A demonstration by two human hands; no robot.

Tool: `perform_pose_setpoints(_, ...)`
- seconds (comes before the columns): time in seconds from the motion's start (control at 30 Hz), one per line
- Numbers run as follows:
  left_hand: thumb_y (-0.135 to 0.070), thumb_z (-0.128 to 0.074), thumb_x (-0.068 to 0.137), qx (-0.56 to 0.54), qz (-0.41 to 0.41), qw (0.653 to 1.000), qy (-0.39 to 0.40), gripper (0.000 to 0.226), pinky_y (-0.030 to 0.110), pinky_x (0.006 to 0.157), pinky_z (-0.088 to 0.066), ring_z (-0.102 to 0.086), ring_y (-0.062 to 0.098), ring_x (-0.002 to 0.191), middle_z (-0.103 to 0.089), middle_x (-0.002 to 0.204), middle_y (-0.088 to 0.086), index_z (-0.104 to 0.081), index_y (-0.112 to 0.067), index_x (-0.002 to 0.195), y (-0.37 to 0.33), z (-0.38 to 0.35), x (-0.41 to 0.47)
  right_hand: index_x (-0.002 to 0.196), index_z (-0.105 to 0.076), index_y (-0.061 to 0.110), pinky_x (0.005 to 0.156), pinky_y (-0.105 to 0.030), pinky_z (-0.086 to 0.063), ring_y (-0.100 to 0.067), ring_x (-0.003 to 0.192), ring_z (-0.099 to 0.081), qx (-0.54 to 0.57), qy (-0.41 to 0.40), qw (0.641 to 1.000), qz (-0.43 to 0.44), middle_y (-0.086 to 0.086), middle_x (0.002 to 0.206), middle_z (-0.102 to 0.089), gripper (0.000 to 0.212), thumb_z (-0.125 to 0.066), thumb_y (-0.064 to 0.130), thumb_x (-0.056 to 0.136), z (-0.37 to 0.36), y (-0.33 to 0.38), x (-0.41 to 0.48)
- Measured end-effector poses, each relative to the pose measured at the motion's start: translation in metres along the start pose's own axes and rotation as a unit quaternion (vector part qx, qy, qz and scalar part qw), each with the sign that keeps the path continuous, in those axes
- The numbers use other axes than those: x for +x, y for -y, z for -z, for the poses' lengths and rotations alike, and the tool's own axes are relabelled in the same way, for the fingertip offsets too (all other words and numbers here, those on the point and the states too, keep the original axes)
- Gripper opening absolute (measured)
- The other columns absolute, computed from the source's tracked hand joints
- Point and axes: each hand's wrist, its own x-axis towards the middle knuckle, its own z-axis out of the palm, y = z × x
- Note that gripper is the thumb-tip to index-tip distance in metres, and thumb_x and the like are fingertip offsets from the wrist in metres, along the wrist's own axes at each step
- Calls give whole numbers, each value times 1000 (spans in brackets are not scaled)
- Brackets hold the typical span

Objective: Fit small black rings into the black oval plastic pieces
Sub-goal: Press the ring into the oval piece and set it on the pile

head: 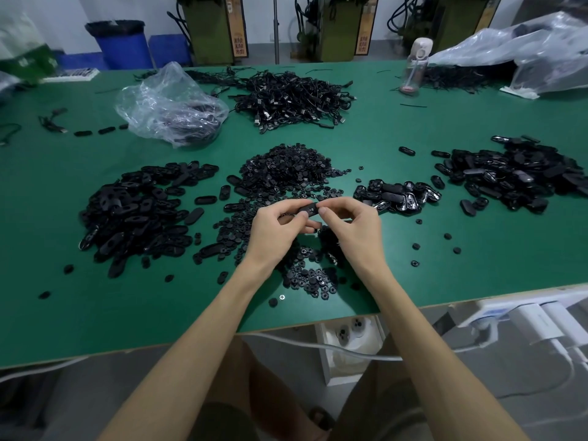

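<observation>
One black oval plastic piece (308, 210) is held between both hands above the green table (445, 281). My left hand (276, 229) grips its left part with curled fingers. My right hand (351, 226) pinches its right end between thumb and fingers. Whether a ring sits in it is hidden by the fingers. A heap of small black rings (286, 173) lies just beyond and under the hands. A big pile of oval pieces (140, 211) is at the left. A smaller glossy pile of oval pieces (397, 195) lies at the right.
A larger pile of black pieces (521, 176) sits far right. A heap of black cables (296, 97) and a clear plastic bag (171, 103) lie at the back, with a water bottle (415, 68) and another plastic bag (521, 49). Loose rings (416, 246) dot the table. Chargers (541, 323) hang below the front edge.
</observation>
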Motion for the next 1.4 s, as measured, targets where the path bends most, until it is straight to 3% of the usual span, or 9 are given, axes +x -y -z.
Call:
perform_pose_setpoints(0.17,1,-64,98,4,-3,1000,3,22,30,77,-63,-79,25,85,-80,97,5,-74,-8,115,0,0,-1,99,-78,16,80,-29,-57,-16,84,-69,-24,4,1000,18,1,88,-76,8,-73,13,95,-2,2,-2)
perform_pose_setpoints(0.3,-4,-69,97,2,-2,1000,-7,8,34,74,-63,-78,24,83,-78,93,10,-73,-8,104,0,0,-1,103,-78,14,77,-19,-52,-5,82,-66,-18,6,999,29,5,90,-75,9,-71,13,97,-1,3,-2)
perform_pose_setpoints(0.53,-16,-75,95,16,-31,996,-82,9,24,76,-53,-64,13,88,-70,104,3,-76,-25,98,-3,6,0,107,-78,13,76,-19,-49,-2,80,-64,13,11,999,29,7,92,-75,13,-67,11,100,-1,2,-1)
perform_pose_setpoints(0.63,-11,-72,96,-2,-25,998,-59,12,28,72,-55,-63,8,82,-71,90,-7,-73,-23,100,-5,5,-1,106,-78,14,72,-20,-48,-3,73,-60,29,20,999,19,11,84,-72,13,-68,11,99,0,2,-2)
perform_pose_setpoints(0.77,-8,-74,95,-7,-19,999,-36,19,30,73,-57,-69,19,84,-71,92,9,-72,-24,104,-6,3,-2,109,-79,15,68,-27,-48,-9,70,-55,65,31,997,18,10,78,-67,18,-68,7,98,1,2,-2)
perform_pose_setpoints(0.87,-9,-75,94,5,-22,999,-30,25,32,77,-57,-73,25,92,-73,98,13,-69,-18,116,-6,2,-2,112,-80,19,70,-33,-48,-14,72,-54,76,46,996,13,5,80,-66,24,-68,6,97,1,3,-1)
perform_pose_setpoints(0.97,-10,-74,94,29,-38,999,-5,40,33,81,-60,-73,24,92,-71,95,11,-66,-27,129,-7,1,-2,113,-79,21,73,-38,-51,-16,76,-57,82,57,995,16,0,83,-67,25,-69,6,96,1,2,-2)
perform_pose_setpoints(1.1,-10,-68,99,5,-39,999,-12,26,24,69,-56,-76,19,83,-78,91,4,-70,-17,124,-6,1,-2,111,-76,16,74,-41,-55,-17,76,-62,92,42,995,12,-12,84,-71,19,-71,7,95,1,0,-1)
perform_pose_setpoints(1.4,-13,-70,99,-12,-13,998,-54,8,28,62,-59,-79,23,81,-80,92,5,-63,-12,103,-6,0,-3,97,-75,12,71,-24,-51,-7,74,-62,68,20,997,10,2,86,-74,4,-74,10,95,-1,-5,0)
